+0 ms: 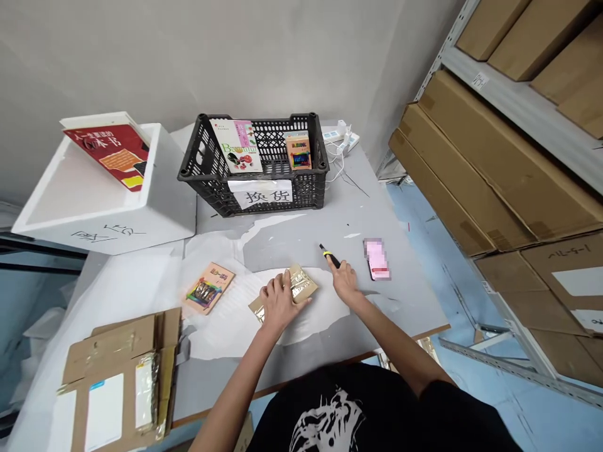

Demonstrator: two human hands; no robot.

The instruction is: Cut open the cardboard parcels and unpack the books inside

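A small brown cardboard package (304,284) with shiny clear tape lies on white paper near the table's front. My left hand (279,298) rests over its middle, fingers curled on top and thumb out to the right, holding it against the table. To the right, my right hand (345,281) is closed around a black and yellow utility knife (331,256), its tip pointing away to the upper left. The part of the knife under my palm is hidden. An orange-pink book (210,289) with a colourful cover lies left of the package.
A black plastic crate (207,182) holding books stands at the back, beside a white foam box (160,213) with a red book (113,150). Flattened cardboard (129,408) sits front left. A phone (377,258) lies right; shelved cartons (471,169) stand beyond the table edge.
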